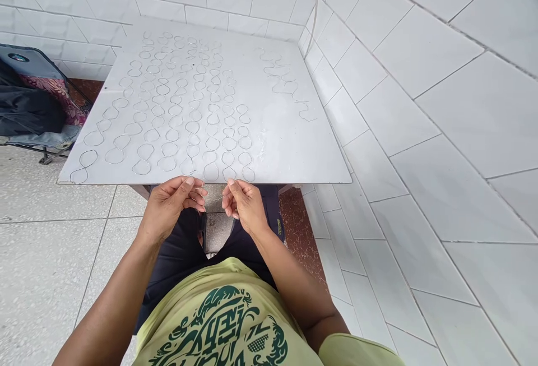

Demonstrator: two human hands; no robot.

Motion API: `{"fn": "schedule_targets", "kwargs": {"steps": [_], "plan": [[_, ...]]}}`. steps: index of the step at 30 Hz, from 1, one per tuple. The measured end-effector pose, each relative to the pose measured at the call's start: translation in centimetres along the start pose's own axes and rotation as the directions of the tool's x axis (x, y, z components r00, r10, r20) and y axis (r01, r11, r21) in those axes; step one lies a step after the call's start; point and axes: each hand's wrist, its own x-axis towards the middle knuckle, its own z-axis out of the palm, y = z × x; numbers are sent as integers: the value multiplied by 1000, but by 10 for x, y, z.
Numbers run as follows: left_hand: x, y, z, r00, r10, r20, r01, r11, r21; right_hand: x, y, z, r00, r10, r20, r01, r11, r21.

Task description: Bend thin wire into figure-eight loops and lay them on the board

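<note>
My left hand (179, 198) and my right hand (242, 200) are just off the table's front edge, a short gap apart. Each pinches a part of one thin wire (215, 200) between thumb and fingers. The wire spans the gap in a slight curve, and its exact shape is hard to make out. Beyond my hands, rows of figure-eight wire loops (144, 158) lie flat on the white tabletop (286, 158). The nearest loops, such as one wire loop (246, 158), lie right by my fingers.
Several bent, unclosed wire pieces (286, 86) lie toward the table's right side. Tiled walls (378, 74) bound the table at the back and right. A folding chair (37, 97) with dark cloth on it stands to the left.
</note>
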Motion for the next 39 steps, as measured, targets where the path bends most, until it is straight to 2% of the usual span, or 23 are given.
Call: {"fn": "schedule_targets", "kwargs": {"steps": [2,4,5,6,8,9,10,12,14,16,21,24,26,29,34,39], "plan": [[2,1,1,1000,-15,-10,15,1000,9,-2,0,-3,1000,-27,8,28,996,-83],[3,3,2,999,-29,-17,29,999,15,-5,-2,-6,981,-187,-53,163,942,-294],[4,3,3,999,-34,-21,34,999,13,-8,-5,-8,943,-324,-81,260,864,-431],[5,3,3,999,-37,-26,37,999,6,-11,-7,-8,878,-473,-80,352,749,-562],[6,3,5,998,-38,-49,38,999,-9,-19,-14,-7,726,-687,26,481,481,-733],[7,3,6,997,-37,-64,36,999,-13,-23,-17,-4,675,-729,113,526,368,-767],[8,2,7,996,-33,-80,32,999,-14,-26,-20,-1,644,-738,202,563,279,-778],[9,1,10,994,-19,-105,17,1000,-19,-29,-22,7,628,-697,345,606,161,-779],[9,1,13,993,0,-115,-4,999,-32,-28,-20,13,636,-643,426,612,85,-786],[8,2,16,993,14,-116,-22,998,-63,-25,-14,17,648,-613,453,602,48,-797],[4,6,16,995,-16,-97,-9,968,-251,-22,-1,20,664,-583,468,596,35,-802],[3,7,13,998,-49,-27,37,942,-334,-23,3,20,661,-576,481,606,32,-794],[3,7,10,998,-50,24,55,942,-331,-24,4,19,656,-575,489,620,42,-783],[5,9,4,998,-20,62,35,967,-253,-25,4,16,652,-563,508,643,53,-764],[12,17,-6,993,43,110,-41,999,-27,-24,3,6,621,-543,566,692,41,-721],[18,35,-14,978,73,194,-132,941,312,-22,3,-2,603,-522,604,718,25,-696]]}}
